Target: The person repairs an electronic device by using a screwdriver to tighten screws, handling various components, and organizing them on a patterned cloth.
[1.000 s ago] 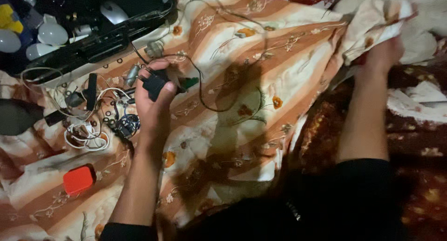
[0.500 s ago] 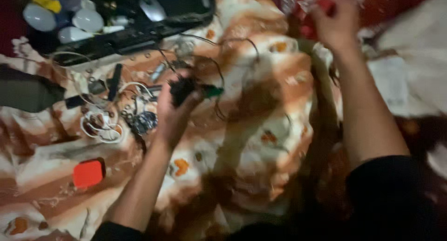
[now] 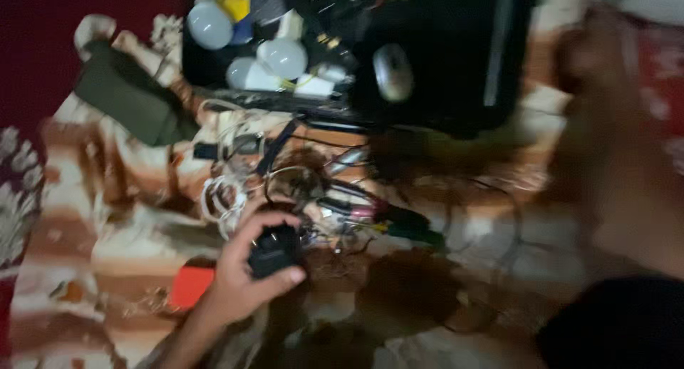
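— What's lying around you?
— A striped cloth (image 3: 142,241), a black case (image 3: 442,63), tangled cables (image 3: 235,191).
— And your hands?
— Your left hand (image 3: 246,273) is curling its fingers (image 3: 267,223) around a small black gadget (image 3: 274,249); your right hand (image 3: 605,127) is blurring, grip unclear.

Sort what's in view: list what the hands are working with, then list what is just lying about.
In hand:
- left hand gripping a small black device
- right hand, raised and blurred; whether it holds anything cannot be told

Lying about:
- tangle of cables
- orange-red block
- white bulbs in the black case
- computer mouse
- dark green pouch
- striped floral cloth
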